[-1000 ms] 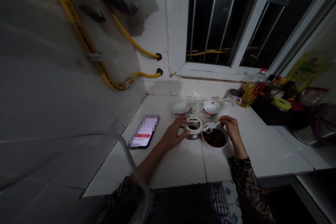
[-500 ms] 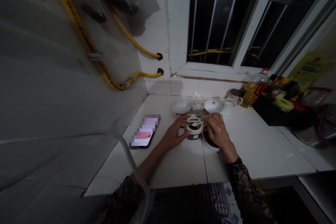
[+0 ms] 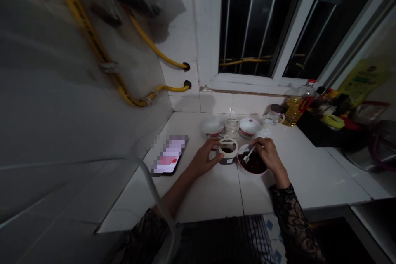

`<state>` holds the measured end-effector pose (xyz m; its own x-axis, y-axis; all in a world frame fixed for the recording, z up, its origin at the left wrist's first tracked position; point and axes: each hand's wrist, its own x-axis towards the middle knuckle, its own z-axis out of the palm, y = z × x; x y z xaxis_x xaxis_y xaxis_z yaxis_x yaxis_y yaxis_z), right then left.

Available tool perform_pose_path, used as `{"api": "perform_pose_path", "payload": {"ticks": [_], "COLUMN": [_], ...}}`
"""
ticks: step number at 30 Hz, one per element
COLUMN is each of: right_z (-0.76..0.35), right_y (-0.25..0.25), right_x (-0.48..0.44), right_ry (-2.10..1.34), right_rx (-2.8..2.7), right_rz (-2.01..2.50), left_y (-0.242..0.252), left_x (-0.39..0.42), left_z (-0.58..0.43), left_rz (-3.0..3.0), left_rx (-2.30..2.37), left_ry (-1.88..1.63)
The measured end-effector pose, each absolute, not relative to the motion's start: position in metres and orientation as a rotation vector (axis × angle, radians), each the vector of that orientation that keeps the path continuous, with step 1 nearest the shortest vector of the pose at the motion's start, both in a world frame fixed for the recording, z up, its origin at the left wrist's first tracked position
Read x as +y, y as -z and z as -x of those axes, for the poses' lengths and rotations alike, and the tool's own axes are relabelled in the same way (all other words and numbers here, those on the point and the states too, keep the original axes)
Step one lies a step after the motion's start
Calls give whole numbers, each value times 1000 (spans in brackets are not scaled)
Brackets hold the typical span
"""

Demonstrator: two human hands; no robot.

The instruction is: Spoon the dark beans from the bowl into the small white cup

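My left hand (image 3: 206,157) is closed round the left side of a small seasoning jar (image 3: 228,159) with a white rim and dark contents. The jar's clear lid (image 3: 229,126) stands tipped back behind it. Between the fingers of my right hand (image 3: 268,154) is a small white spoon (image 3: 248,156), its tip lowered into a bowl (image 3: 240,166) of dark reddish-brown food. That bowl sits just right of the jar, close beside it.
Two white bowls, one on the left (image 3: 211,127) and one on the right (image 3: 250,126), stand behind the jar. A lit phone (image 3: 170,156) lies at the left. An oil bottle (image 3: 293,109), a glass jar (image 3: 275,112) and a black condiment box (image 3: 315,130) line the back right.
My right hand has moved right and slightly down, carrying the spoon from over the jar's mouth into the bowl. My left hand keeps its hold on the jar.
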<state>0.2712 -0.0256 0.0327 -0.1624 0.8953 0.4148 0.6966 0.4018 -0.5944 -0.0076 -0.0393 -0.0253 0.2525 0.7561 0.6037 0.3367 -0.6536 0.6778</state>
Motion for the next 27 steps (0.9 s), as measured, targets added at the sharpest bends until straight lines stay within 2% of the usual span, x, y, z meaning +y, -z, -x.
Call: {"api": "perform_pose_path", "payload": {"ticks": [8, 27], "right_z": [-270, -271], "right_y": [-31, -32], "right_x": [-25, -20], "right_ry": [-657, -820], "right_rx": [-1665, -1401], "right_rz": [1452, 1366], "left_y": [25, 24], "left_x": [-39, -40], "left_z": [8, 7], "left_rz": [-2098, -2110], "left_rx": [995, 996], "left_ry": [-1367, -1376]}}
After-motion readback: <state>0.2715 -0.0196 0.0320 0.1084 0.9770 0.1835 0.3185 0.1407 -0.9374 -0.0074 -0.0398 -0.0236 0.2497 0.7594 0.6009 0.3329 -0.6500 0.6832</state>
